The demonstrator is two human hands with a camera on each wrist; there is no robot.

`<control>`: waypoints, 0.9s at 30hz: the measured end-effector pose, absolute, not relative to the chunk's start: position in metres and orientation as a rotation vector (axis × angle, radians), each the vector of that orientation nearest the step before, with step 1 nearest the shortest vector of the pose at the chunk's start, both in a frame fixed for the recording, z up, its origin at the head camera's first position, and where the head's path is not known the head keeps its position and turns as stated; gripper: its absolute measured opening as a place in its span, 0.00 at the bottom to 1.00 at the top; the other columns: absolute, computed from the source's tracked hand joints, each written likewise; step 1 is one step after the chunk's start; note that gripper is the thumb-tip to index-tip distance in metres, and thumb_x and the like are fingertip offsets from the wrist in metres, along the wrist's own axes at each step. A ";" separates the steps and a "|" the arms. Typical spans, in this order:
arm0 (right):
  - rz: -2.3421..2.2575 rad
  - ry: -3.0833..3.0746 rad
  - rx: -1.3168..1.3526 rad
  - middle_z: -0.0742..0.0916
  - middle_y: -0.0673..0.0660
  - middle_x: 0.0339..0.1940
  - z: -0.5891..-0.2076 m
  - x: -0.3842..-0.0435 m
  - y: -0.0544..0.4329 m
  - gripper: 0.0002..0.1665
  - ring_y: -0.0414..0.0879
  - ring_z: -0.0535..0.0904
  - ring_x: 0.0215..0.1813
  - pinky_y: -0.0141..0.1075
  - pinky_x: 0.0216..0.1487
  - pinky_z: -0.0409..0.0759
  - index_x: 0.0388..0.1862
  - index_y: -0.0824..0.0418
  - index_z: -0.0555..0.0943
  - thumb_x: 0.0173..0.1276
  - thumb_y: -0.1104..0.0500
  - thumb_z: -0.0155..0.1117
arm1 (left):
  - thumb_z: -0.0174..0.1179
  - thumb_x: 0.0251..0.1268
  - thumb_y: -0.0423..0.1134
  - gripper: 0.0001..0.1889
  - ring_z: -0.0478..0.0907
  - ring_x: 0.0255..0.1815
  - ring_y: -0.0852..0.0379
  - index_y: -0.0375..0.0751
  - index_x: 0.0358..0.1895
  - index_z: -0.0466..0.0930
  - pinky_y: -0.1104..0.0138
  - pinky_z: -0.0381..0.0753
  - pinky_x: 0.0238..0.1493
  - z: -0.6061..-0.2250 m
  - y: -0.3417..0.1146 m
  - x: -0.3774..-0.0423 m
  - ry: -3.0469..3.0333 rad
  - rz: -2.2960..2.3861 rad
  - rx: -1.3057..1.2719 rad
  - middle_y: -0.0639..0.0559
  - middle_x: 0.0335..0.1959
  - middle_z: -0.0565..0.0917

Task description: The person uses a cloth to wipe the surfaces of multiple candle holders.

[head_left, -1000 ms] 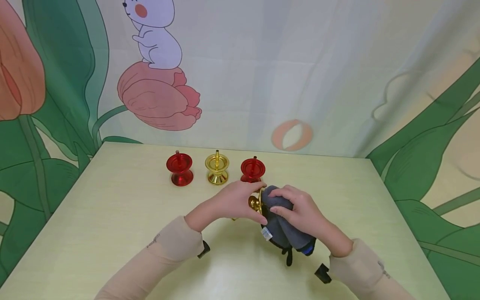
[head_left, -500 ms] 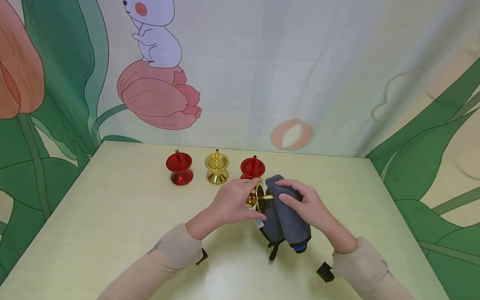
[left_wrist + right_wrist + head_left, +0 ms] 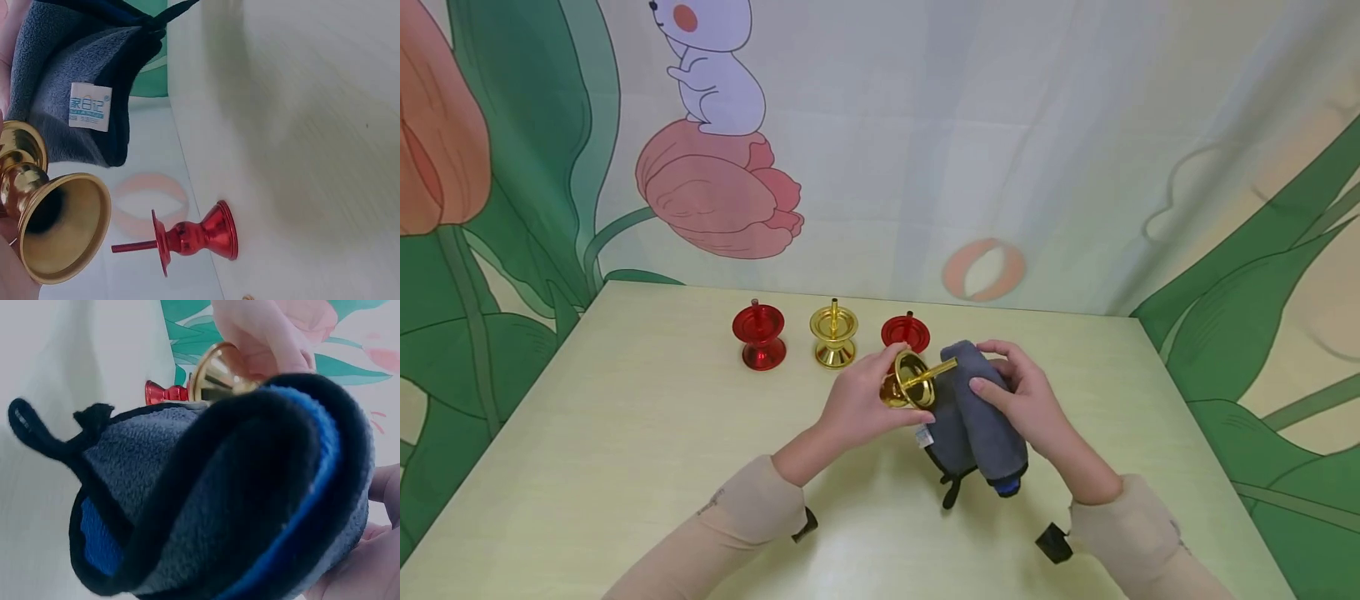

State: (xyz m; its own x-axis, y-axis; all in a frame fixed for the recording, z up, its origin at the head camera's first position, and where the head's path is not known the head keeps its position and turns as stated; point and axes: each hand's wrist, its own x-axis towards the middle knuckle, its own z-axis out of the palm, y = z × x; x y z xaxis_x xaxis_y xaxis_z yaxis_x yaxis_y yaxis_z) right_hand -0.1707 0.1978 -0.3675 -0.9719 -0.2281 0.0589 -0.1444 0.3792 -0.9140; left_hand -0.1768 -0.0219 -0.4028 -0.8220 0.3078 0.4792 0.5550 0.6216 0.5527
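My left hand (image 3: 863, 398) grips a shiny gold candle holder (image 3: 913, 375) above the table, tilted so its dish and spike point right. In the left wrist view the holder's flared, hollow base (image 3: 82, 228) faces the camera. To its right, my right hand (image 3: 1032, 410) holds a folded grey cloth (image 3: 990, 425) with black edging, a hanging loop and a blue underside. The spike's tip is close to the cloth's upper part; whether they touch I cannot tell. The left fingers partly hide the gold holder's body.
Toward the back of the pale table (image 3: 647, 433) stand a red candle holder (image 3: 758, 333), a gold one (image 3: 835, 335) and another red one (image 3: 906, 333), its lower part hidden behind my left hand in the head view. A printed curtain (image 3: 880, 167) hangs behind.
The cloth, which covered the gold holder's dish and spike, has come away to the right, baring both. My left hand has turned the dish upward and toward the camera.
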 end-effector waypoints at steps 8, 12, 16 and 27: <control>-1.531 2.669 -0.419 0.80 0.63 0.44 -0.370 -0.166 0.186 0.22 0.49 0.75 0.38 0.32 0.35 0.77 0.52 0.63 0.72 0.58 0.59 0.61 | 0.72 0.28 0.57 0.47 0.76 0.45 0.56 0.41 0.59 0.66 0.66 0.78 0.42 -0.402 -0.015 -0.172 -2.431 -1.084 -0.678 0.49 0.48 0.79; -1.495 2.710 -0.466 0.81 0.62 0.38 -0.370 -0.163 0.181 0.18 0.47 0.75 0.32 0.31 0.29 0.76 0.47 0.63 0.75 0.58 0.59 0.61 | 0.72 0.27 0.56 0.47 0.76 0.43 0.57 0.41 0.58 0.66 0.68 0.78 0.38 -0.403 -0.013 -0.171 -2.390 -1.086 -0.675 0.49 0.49 0.79; -1.494 2.746 -0.481 0.82 0.61 0.36 -0.371 -0.163 0.177 0.16 0.45 0.74 0.30 0.31 0.26 0.76 0.45 0.62 0.77 0.58 0.59 0.62 | 0.73 0.25 0.55 0.47 0.77 0.41 0.58 0.40 0.58 0.66 0.71 0.77 0.34 -0.405 -0.013 -0.171 -2.353 -1.085 -0.667 0.49 0.48 0.79; -1.537 2.749 -0.561 0.81 0.59 0.32 -0.372 -0.163 0.172 0.12 0.41 0.72 0.26 0.30 0.24 0.74 0.40 0.62 0.76 0.56 0.64 0.62 | 0.75 0.23 0.52 0.45 0.75 0.34 0.61 0.41 0.56 0.69 0.76 0.73 0.28 -0.403 -0.018 -0.168 -2.318 -1.180 -0.788 0.52 0.39 0.81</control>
